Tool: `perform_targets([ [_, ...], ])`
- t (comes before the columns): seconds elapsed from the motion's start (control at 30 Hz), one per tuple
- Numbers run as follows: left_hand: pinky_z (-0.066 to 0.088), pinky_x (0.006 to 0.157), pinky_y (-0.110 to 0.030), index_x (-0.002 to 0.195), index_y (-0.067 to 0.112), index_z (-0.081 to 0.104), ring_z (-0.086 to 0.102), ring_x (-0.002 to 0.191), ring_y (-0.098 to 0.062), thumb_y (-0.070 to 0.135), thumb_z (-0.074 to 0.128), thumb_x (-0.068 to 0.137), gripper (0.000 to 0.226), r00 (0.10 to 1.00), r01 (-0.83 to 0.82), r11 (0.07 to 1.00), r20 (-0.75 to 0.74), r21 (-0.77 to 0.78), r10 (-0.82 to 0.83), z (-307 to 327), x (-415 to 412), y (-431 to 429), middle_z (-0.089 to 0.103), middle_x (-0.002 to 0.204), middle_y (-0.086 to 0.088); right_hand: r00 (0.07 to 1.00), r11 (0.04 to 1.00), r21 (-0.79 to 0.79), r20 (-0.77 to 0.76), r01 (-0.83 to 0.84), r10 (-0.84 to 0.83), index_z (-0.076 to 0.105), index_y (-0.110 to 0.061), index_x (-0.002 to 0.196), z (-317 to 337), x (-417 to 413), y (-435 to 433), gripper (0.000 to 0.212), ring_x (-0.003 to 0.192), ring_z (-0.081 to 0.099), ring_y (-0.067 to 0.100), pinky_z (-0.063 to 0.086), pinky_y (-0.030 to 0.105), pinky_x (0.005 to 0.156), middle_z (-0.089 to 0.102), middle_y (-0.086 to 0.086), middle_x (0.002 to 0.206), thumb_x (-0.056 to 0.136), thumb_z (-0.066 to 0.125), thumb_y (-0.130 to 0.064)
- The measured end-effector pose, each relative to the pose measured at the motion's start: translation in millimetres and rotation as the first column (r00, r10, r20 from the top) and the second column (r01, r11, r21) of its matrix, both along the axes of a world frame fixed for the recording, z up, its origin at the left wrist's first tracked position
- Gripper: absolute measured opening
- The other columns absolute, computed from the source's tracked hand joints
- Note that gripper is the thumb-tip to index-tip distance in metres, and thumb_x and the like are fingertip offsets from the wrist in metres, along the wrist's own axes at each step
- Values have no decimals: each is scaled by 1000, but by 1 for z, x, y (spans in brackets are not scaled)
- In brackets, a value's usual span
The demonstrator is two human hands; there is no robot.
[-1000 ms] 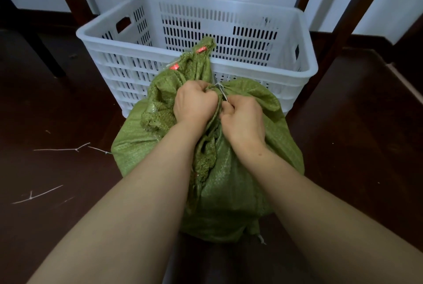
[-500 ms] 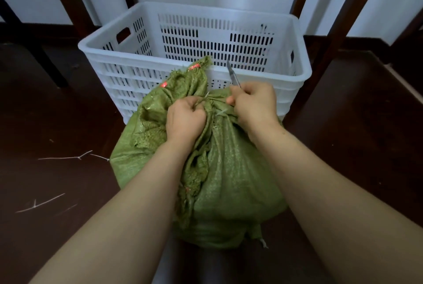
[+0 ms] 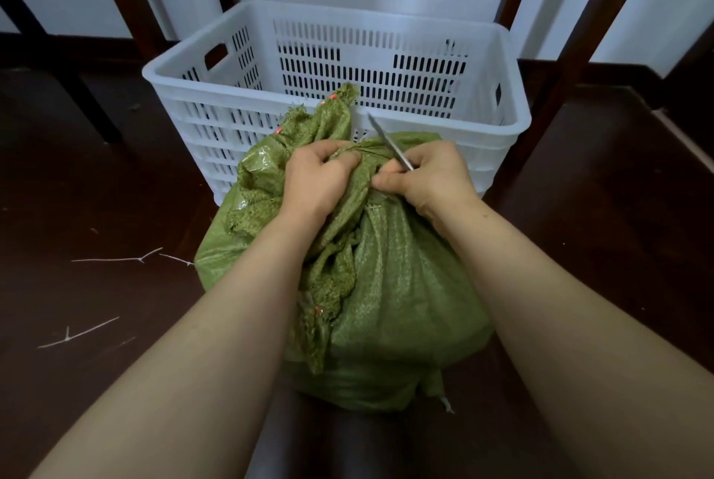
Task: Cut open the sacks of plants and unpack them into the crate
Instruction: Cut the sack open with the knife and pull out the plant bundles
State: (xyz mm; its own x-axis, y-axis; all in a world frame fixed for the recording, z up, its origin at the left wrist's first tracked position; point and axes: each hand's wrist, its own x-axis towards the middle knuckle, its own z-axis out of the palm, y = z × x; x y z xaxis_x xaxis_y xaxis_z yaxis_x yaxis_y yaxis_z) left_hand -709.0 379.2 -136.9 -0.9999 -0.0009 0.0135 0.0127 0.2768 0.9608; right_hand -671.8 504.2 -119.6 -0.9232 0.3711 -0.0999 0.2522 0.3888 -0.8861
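Green woven sack (image 3: 386, 304) held at its neck, on a dark floor (image 3: 116, 208).
The left hand (image 3: 317, 181) grips the sack's bunched top; the right hand (image 3: 429, 177), beside it, pinches a thin metal blade (image 3: 388, 142) angled up and away. Just behind the sack stands a white slatted crate (image 3: 514, 123).

The sack (image 3: 394, 285) blocks the near wall of the crate (image 3: 456, 125), whose open top lies free between dark posts (image 3: 568, 65).
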Motion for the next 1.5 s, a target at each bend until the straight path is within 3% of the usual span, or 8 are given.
perform_targets([
  [0.23, 56, 84, -34, 94, 12, 71, 68, 89, -23, 5, 56, 86, 18, 988, 101, 988, 108, 117, -114, 30, 2, -6, 72, 91, -8, 985, 998, -17, -161, -56, 52, 67, -21, 116, 4, -8, 2, 52, 90, 65, 18, 53, 32, 87, 67, -6, 90, 72, 68, 8],
  [0.47, 45, 91, -25, 104, 12, 69, 54, 77, -6, 3, 75, 74, 32, 936, 353, 860, 142, -368, -323, 58, -4, -21, 62, 85, 8, 989, 990, -141, -141, 33, -53, 67, -23, 68, -3, -10, -1, 35, 84, 68, 23, 56, 42, 85, 71, 3, 82, 71, 68, 11],
  [0.7, 47, 49, -18, 87, 9, 73, 56, 46, -4, 9, 80, 70, 18, 968, 185, 983, 174, -17, -180, 66, -3, -36, 66, 56, 5, 982, 956, -279, -133, 93, -134, 67, -19, 67, 1, -15, -2, 33, 82, 69, 31, 58, 45, 80, 70, 9, 77, 67, 69, 14],
  [1.03, 42, 43, -15, 85, 12, 71, 57, 51, -4, -3, 71, 76, 17, 967, 220, 975, 137, -17, -216, 76, -3, -52, 69, 68, 1, 978, 964, -242, -144, 114, -152, 66, -20, 68, -5, -17, -8, 33, 83, 68, 28, 58, 41, 80, 71, 8, 81, 68, 67, 14],
  [1.17, 53, 61, -14, 90, 10, 71, 66, 63, -6, -4, 72, 76, 20, 974, -207, 908, -14, 365, 228, 84, -11, -64, 68, 74, 2, 976, 959, -243, -122, 144, -178, 64, -22, 71, -4, -14, -6, 33, 66, 59, 16, 49, 22, 55, 67, 4, 80, 73, 66, 11],
  [1.27, 55, 70, -15, 104, 11, 71, 65, 76, -4, -2, 68, 81, 26, 858, -461, 812, -54, 359, 511, 77, -22, -87, 68, 88, 5, 978, 956, -248, -96, 156, -184, 64, -24, 73, -2, -11, -6, 32, 54, 47, 8, 35, 10, 36, 61, -1, 73, 76, 65, 9],
  [1.4, 45, 65, -5, 130, 17, 57, 56, 78, -8, 10, 62, 89, 42, 918, -393, 914, 102, 102, 383, 57, -26, -97, 61, 107, 2, 977, 943, -278, -56, 182, -205, 65, -23, 75, 0, -13, -10, 31, 47, 40, 9, 30, 14, 32, 55, -1, 65, 77, 60, 7],
  [1.5, 46, 98, -39, 131, 15, 52, 58, 106, -24, 52, 77, 68, 77, 904, -208, 977, 392, 49, 173, 48, -11, -85, 61, 121, -6, 978, 924, -328, -4, 197, -210, 68, -15, 83, 4, -13, -12, 22, 40, 32, 9, 24, 15, 32, 48, -1, 60, 79, 55, 3],
])
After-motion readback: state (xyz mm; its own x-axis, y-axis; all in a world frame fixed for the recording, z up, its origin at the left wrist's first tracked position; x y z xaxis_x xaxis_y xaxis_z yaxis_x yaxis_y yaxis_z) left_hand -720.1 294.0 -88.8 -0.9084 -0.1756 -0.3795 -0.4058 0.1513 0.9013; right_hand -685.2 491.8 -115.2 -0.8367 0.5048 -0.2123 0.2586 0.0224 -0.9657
